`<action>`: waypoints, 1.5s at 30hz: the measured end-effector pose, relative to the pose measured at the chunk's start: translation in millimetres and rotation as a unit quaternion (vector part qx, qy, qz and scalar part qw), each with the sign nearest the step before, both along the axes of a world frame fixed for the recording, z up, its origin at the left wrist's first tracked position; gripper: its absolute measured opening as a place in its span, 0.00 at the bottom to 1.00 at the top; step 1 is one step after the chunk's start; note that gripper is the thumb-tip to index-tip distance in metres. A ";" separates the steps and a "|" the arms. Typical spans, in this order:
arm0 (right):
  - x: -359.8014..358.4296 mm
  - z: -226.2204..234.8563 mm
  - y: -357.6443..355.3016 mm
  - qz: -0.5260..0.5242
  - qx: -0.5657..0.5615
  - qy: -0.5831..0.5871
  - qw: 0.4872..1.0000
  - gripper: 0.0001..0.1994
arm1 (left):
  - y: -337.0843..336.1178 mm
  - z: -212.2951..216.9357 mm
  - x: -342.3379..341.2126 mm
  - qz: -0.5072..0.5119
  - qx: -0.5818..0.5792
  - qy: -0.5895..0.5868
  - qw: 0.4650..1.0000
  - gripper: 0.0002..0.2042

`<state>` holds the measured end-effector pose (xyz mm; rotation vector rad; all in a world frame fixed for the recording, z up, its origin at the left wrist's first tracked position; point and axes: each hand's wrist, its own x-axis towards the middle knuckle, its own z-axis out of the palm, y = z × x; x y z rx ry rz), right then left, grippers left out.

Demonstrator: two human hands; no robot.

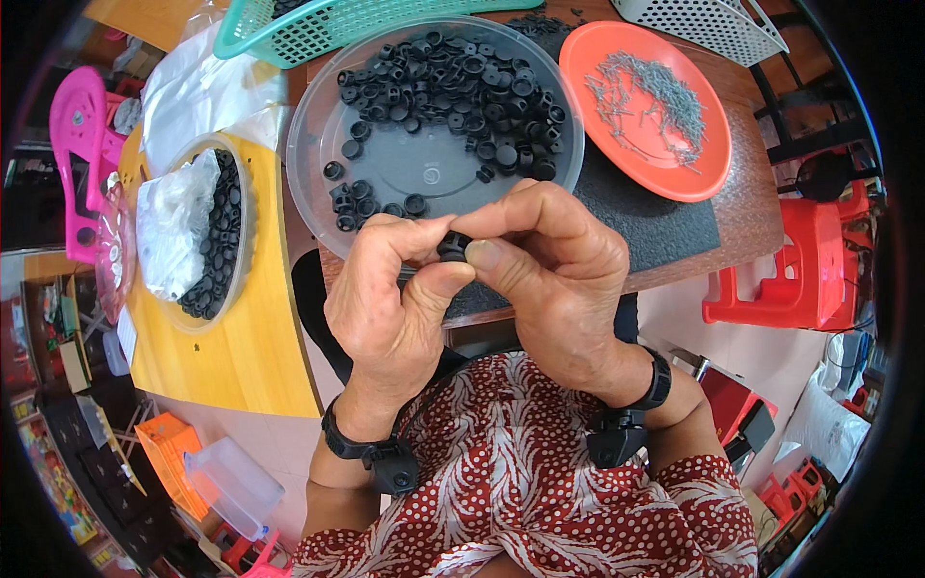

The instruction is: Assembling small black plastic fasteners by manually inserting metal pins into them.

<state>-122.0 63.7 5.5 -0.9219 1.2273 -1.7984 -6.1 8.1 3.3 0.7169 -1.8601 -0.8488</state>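
Brightly, evenly lit. Blown near-white on crumpled clear plastic bag (176,231). Sharp at bare left hand (390,279) and bare right hand (564,275), softer toward sides. Bent by fisheye, blacked out at corners.

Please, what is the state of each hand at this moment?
Left hand: closed, pinching a small round black plastic part.
Right hand: closed, pinching the same part from its right side.
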 end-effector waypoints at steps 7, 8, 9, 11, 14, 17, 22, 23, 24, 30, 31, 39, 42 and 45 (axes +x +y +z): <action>-3.8 0.9 0.8 0.022 0.007 -0.022 1.000 0.08 | -10.5 -4.9 2.7 -0.038 -0.031 0.017 0.999 0.15; -4.8 -0.2 0.4 0.026 0.002 -0.020 0.999 0.08 | -11.5 -4.5 2.9 -0.038 -0.032 0.018 0.999 0.15; -5.7 -1.4 0.1 0.033 -0.002 -0.019 0.999 0.08 | -11.5 -5.3 3.9 -0.044 -0.006 0.031 0.999 0.15; -10.3 2.3 -1.9 0.043 -0.009 0.008 0.999 0.09 | -12.7 -3.9 3.1 -0.048 0.017 0.044 0.998 0.16; -17.7 5.9 -2.3 0.055 -0.027 0.090 0.994 0.11 | -12.1 0.4 -0.3 -0.055 0.089 0.101 0.989 0.17; -19.8 10.0 1.7 0.036 -0.050 0.187 0.980 0.14 | -1.6 10.0 -2.5 -0.080 0.261 0.180 0.945 0.14; -19.0 3.3 -6.9 -0.028 -0.126 0.335 0.933 0.17 | 0.0 25.6 -5.4 -0.024 0.415 0.184 0.891 0.15; -18.3 4.5 -5.6 -0.046 -0.121 0.354 0.926 0.17 | -0.7 25.4 -6.2 -0.030 0.435 0.191 0.880 0.15; -17.4 2.1 -7.3 -0.064 -0.127 0.373 0.917 0.17 | -1.6 23.8 -7.1 -0.036 0.442 0.207 0.872 0.15; -21.8 -0.6 1.8 -0.158 -0.134 0.479 0.853 0.19 | 7.6 24.1 -20.4 -0.072 0.456 0.201 0.864 0.14; -26.7 -0.2 0.7 -0.163 -0.136 0.483 0.850 0.19 | 9.4 24.2 -21.6 -0.074 0.439 0.186 0.876 0.15; -96.9 16.2 -6.5 -0.197 -0.069 0.468 0.859 0.14 | 2.6 13.4 -6.1 0.030 0.300 0.123 0.946 0.15; -128.8 14.7 -8.4 -0.231 -0.063 0.491 0.838 0.13 | 1.9 11.4 -1.6 0.044 0.282 0.117 0.951 0.14; -157.3 22.2 -8.8 -0.246 -0.025 0.495 0.833 0.11 | 1.9 3.8 12.3 0.053 0.255 0.103 0.960 0.14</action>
